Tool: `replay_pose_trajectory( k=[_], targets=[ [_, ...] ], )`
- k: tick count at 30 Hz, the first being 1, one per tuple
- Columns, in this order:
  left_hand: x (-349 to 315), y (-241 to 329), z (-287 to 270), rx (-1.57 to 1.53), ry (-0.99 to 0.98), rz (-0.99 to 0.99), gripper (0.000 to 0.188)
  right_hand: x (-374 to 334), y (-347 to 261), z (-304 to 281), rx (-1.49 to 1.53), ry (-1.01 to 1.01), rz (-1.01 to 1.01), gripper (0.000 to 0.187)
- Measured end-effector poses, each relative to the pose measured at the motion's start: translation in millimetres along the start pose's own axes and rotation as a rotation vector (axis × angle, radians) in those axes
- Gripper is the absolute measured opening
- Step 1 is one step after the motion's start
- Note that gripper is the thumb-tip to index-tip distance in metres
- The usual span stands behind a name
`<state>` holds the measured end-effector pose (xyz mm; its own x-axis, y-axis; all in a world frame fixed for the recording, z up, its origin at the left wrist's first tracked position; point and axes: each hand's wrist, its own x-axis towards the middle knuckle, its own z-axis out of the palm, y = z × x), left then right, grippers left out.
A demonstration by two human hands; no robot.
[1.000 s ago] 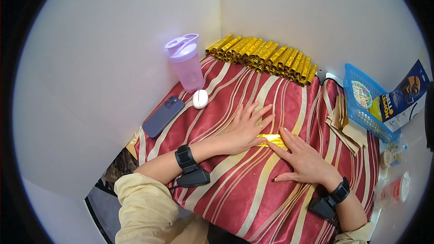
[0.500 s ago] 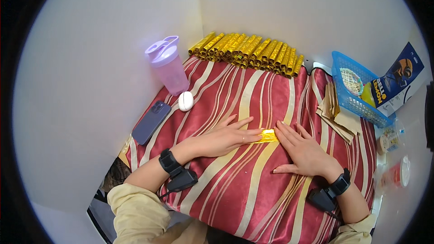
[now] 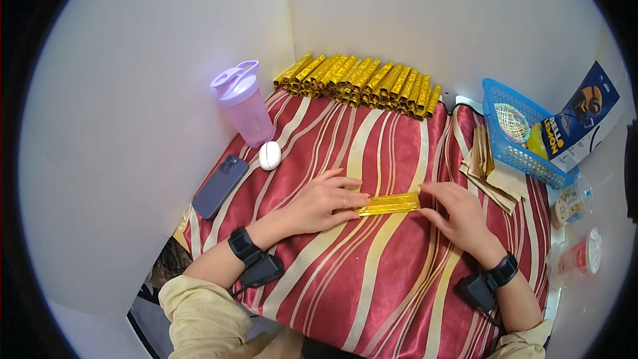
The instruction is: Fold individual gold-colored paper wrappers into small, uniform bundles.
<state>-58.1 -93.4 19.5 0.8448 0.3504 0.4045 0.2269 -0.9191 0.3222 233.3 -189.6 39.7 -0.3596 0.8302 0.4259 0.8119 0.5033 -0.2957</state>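
Folded gold foil strip (image 3: 389,204) lies flat between hands, long axis left–right. Left hand (image 3: 319,203) presses left end, right hand (image 3: 458,216) right end — both open, fingers flat, equally near.

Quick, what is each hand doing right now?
Left hand: open, fingers flat on one end of the gold foil strip.
Right hand: open, fingertips pressing the strip's other end.

Red striped tablecloth (image 3: 399,279), gold strip (image 3: 389,204), gold rolls (image 3: 359,76), phone (image 3: 220,186), shaker bottle (image 3: 242,103)
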Motion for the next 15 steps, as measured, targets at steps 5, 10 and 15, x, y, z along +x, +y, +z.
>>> replay_pose_trajectory(
  k=[5,10,15],
  targets=[
    [4,-1,1,-0.066,0.069,-0.054,0.021,5,0,7,-0.063,0.116,-0.273,0.019],
    [9,4,5,-0.383,0.164,-0.387,0.019,9,3,11,-0.217,0.055,-0.432,0.022],
    [11,2,10,-0.354,0.304,-0.416,0.019,10,-3,11,-0.382,0.012,-0.527,0.025]
  ],
)
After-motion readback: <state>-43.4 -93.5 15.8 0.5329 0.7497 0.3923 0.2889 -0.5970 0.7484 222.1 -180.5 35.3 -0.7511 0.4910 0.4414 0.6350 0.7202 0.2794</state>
